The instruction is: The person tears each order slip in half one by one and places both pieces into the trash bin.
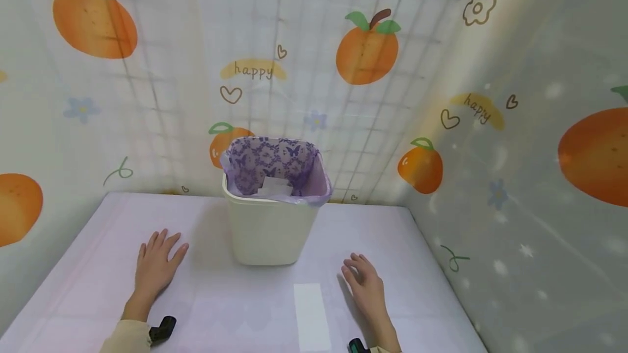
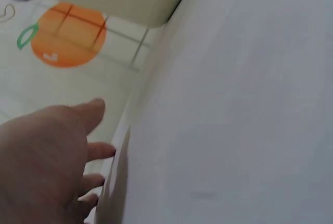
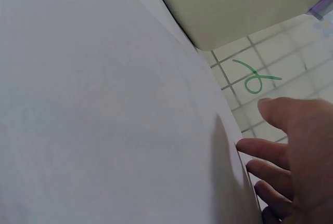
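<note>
The left hand [image 1: 156, 267] lies spread and the right hand [image 1: 365, 286] loosely curved, both empty, flanking the far cream wastebasket [image 1: 272, 233], whose butterfly-print liner [image 1: 270, 157] laps outward, likely to stay put, and a white strip [image 1: 312, 317] lying nearer.

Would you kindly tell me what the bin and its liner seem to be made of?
The bin looks like matte, cream plastic, being smooth with rounded corners. The liner is probably thin, slightly shiny plastic film, since its folded-over edge wrinkles and catches light.
</note>
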`<state>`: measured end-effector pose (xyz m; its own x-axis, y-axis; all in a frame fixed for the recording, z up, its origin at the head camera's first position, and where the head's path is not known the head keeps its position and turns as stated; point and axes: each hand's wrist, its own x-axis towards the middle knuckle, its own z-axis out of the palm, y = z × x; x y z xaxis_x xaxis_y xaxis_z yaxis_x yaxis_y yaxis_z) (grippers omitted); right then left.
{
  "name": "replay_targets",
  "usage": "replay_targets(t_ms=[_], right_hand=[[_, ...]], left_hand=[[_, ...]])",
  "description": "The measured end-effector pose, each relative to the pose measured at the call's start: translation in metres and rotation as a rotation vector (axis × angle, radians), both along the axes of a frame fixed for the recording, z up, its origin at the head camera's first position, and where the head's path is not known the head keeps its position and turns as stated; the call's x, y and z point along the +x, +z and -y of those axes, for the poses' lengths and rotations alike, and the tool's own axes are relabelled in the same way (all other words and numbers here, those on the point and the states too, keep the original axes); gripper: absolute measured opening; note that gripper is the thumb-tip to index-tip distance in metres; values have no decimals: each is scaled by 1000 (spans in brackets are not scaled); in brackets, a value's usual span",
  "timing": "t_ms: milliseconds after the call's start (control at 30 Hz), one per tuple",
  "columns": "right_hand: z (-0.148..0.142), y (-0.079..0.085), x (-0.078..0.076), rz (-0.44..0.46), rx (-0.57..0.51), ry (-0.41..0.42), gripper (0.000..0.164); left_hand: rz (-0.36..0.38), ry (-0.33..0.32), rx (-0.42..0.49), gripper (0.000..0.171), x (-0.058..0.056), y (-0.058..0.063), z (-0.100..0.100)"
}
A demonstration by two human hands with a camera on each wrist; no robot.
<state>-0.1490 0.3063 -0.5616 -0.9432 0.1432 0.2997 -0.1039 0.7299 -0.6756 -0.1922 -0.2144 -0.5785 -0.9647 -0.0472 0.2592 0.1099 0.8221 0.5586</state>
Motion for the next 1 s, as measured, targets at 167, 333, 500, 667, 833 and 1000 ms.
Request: replay_targets(t_ms=[167,333,500,667,833,1000], right_hand=[[-1,0,0,-15,12,5,28],[-3,1,0,-19,18,40,29],[-2,-1,1,23,2,91,32],[2,-5,3,32,-7,141,33],[6,-3,1,6,11,220,36],[7,-2,-1,12,-29,297,40]], left_hand=[[-21,7,13,58,1,-2,-17],[-42,1,17,56,3,-5,-31],[-23,-10,37,55,5,-5,-40],[-40,-41,63,51,5,-9,-57],[-91,-87,90,48,6,-12,-77],[-128,-118,93,48,13,-12,-93]])
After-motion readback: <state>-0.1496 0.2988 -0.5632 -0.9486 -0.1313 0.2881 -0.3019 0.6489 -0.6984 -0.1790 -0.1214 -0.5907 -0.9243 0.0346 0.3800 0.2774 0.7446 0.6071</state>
